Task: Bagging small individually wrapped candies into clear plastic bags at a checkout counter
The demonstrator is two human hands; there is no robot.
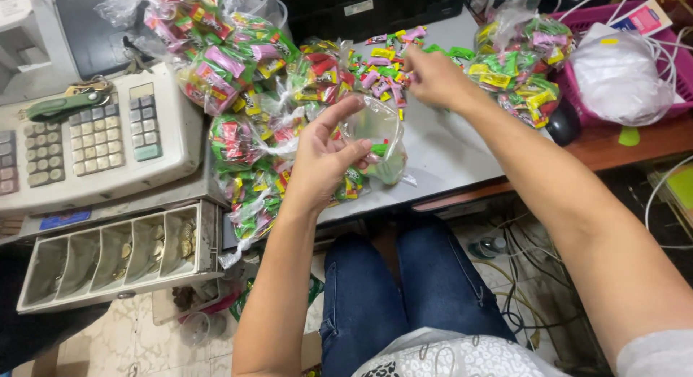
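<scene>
left hand [321, 160] grasping a small clear plastic bag [379, 135] by its rim, thumb and fingers pinching the edge so the mouth stays spread; a few green candies already sitting in its bottom, which sags down to the grey tabletop [447, 153] near the front edge

bag's long axis running from the held rim down and toward the near right, mouth turned up and toward the far side, facing the loose pile; held that way, probably, so pieces can drop straight in from the other hand

right hand [429, 77] stretched out to the far middle of the table, fingers curled down into the scattered wrapped candies [382, 66] in pink, yellow and green; clenched on one or more pieces or only touching them, cannot tell, fingertips hidden behind the knuckles

already filled and knotted candy bags [231, 66] heaped to the left of the open bag, more of them [520, 66] on the far right beside a pink basket [671, 95], kept apart from the loose pile

cash register [94, 139] at the far left with its coin drawer [115, 258] pulled open, coins in the right compartments
</scene>
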